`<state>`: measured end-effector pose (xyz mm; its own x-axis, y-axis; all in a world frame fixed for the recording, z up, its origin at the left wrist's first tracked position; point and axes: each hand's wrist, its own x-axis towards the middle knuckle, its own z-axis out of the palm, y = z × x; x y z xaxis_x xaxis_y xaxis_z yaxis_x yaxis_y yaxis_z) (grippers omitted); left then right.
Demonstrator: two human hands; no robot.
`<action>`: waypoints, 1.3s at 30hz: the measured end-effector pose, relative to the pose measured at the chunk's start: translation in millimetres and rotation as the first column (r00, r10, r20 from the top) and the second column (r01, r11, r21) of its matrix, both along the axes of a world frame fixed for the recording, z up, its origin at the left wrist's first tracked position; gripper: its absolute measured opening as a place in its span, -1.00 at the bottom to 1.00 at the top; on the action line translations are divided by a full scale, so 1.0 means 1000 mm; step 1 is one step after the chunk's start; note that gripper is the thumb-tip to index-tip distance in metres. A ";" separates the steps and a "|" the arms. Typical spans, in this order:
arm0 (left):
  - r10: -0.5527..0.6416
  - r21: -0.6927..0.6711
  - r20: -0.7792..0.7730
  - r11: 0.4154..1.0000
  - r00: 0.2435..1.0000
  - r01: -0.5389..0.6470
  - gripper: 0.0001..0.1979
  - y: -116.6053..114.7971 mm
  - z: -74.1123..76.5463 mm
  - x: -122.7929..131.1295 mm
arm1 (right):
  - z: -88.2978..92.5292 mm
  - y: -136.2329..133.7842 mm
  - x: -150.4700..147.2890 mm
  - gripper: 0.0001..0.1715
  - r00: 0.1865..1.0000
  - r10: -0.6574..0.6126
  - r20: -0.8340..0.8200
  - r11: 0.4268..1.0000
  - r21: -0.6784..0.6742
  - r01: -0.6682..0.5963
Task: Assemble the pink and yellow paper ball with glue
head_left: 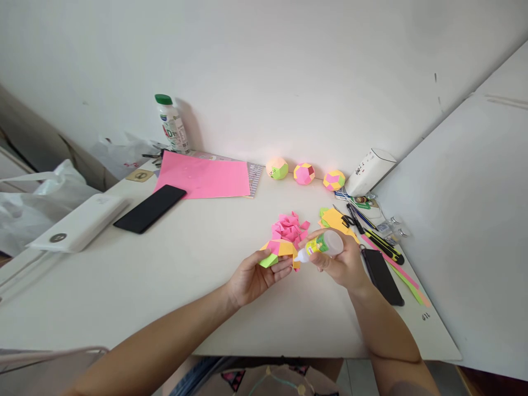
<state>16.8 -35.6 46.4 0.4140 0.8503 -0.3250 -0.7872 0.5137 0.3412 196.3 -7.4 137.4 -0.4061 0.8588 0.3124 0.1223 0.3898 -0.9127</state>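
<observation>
My left hand [256,276] holds a partly built paper shape [274,248] of pink, orange and green facets, thumb on its near left side and fingers underneath. In my right hand [339,266] is a small glue bottle [320,245], white with a yellow and green label. The bottle is tilted, its nozzle pointing left and touching or almost touching the right edge of the paper shape; I cannot tell which. Just behind the shape lies a pile of small pink paper pieces [290,226], partly hidden by my hands and the shape.
Three finished paper balls [304,174] line the wall. Orange paper [336,220], scissors [348,220], a yellow-black cutter [384,246] and a black pouch [381,276] lie right. Leftward are a pink sheet [204,176], a phone [150,209], a white power bank [80,223] and a bottle [173,125].
</observation>
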 end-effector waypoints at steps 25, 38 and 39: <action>-0.020 0.024 0.025 1.000 0.999 0.019 -0.81 0.001 -0.002 -0.001 | -0.004 0.001 -0.001 -0.68 1.000 -0.003 0.024 0.993 -0.117 0.006; 0.024 -0.005 -0.005 1.000 1.000 -0.024 -0.84 0.001 -0.001 -0.001 | 0.001 -0.002 -0.003 -0.74 0.997 -0.010 0.079 1.000 -0.013 0.011; 0.029 -0.009 -0.005 1.000 1.000 -0.029 -0.84 0.001 -0.001 -0.001 | 0.002 -0.002 -0.003 -0.74 0.997 -0.010 0.078 1.000 0.003 0.010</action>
<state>15.5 -34.3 45.8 0.3876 0.8590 -0.3344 -0.8000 0.4937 0.3410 193.0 -9.7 139.4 -0.4208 0.8621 0.2823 0.1964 0.3905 -0.8994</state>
